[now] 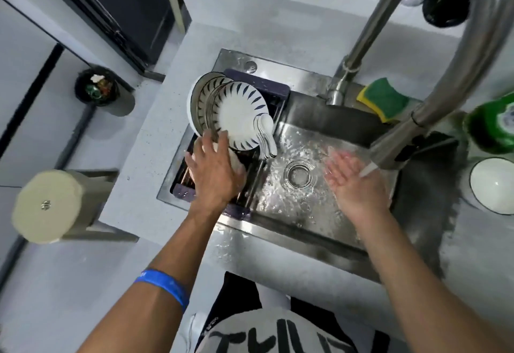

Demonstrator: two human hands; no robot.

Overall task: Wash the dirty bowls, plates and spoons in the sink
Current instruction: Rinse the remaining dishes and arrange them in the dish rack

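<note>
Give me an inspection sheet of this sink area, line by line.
Surface: wet steel sink in a grey counter; faucet running.
Job's things: patterned plates and white spoons stand in the drying rack; white bowl on the counter at right.
Clutter: green-yellow sponge, green bottle.
Hands: left hand holds a white bowl over the rack; right hand open under the water.
Cables: nothing seen.
Surroundings: bin on the floor, stool.
</note>
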